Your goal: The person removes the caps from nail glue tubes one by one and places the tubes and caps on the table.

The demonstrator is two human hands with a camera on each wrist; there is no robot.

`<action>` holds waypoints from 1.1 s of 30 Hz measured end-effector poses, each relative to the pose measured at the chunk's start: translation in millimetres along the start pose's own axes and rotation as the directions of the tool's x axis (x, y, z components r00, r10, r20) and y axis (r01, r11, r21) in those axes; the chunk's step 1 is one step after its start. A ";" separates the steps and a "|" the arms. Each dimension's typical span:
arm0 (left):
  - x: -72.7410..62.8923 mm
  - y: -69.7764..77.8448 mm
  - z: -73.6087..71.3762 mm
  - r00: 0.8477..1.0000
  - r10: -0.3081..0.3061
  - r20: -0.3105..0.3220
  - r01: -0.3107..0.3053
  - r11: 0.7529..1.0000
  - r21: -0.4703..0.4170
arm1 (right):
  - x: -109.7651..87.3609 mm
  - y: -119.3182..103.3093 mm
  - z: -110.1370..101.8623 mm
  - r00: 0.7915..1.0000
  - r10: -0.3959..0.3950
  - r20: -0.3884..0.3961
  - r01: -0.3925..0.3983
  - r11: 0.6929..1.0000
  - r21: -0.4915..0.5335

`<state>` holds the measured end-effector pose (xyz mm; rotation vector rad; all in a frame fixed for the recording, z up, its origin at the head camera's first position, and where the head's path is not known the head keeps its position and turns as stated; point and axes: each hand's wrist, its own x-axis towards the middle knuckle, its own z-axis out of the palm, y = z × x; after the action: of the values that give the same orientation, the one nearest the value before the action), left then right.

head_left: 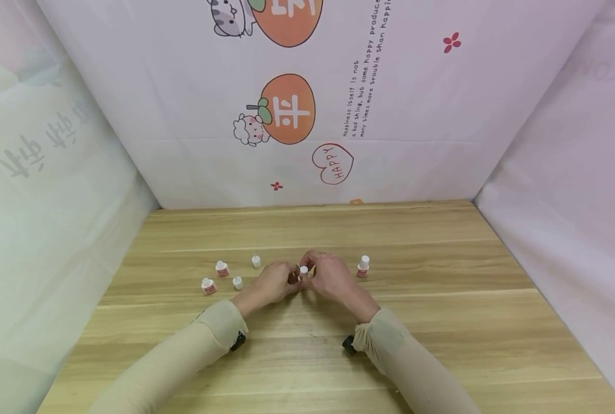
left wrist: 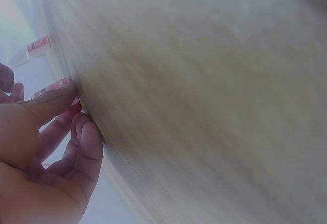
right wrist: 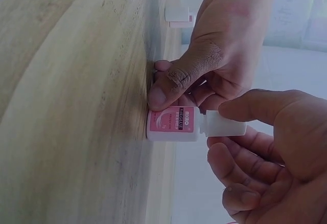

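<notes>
Between my two hands a small white glue bottle (right wrist: pixel 173 124) with a pink label stands upright on the table. My left hand (head_left: pixel 275 282) grips the bottle's body low down, its thumb and fingertips close to the wood. My right hand (head_left: pixel 334 277) pinches the bottle's white cap (right wrist: pixel 225 124) between thumb and fingers. A narrow white neck shows under the cap in the right wrist view. In the left wrist view the fingers of the left hand (left wrist: pixel 56 147) cover most of the bottle.
Left of the hands stand two similar bottles (head_left: pixel 209 286) and two loose white caps (head_left: pixel 237 282). One more bottle (head_left: pixel 363 266), its tall cap on, stands to the right. Printed white cloth (head_left: pixel 307 172) encloses the wooden table (head_left: pixel 307 368) at the back and sides.
</notes>
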<state>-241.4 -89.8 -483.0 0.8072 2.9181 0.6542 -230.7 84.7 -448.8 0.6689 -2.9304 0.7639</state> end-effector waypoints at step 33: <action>0.7 -0.8 2.0 1.000 -0.022 -0.001 0.022 1.000 0.005 | -0.4 -2.3 -1.7 1.000 0.019 -0.010 -0.019 0.999 -0.049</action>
<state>-242.0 -89.2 -485.1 0.7751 2.9264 0.6454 -229.5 83.8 -446.3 0.6323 -2.9407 0.6918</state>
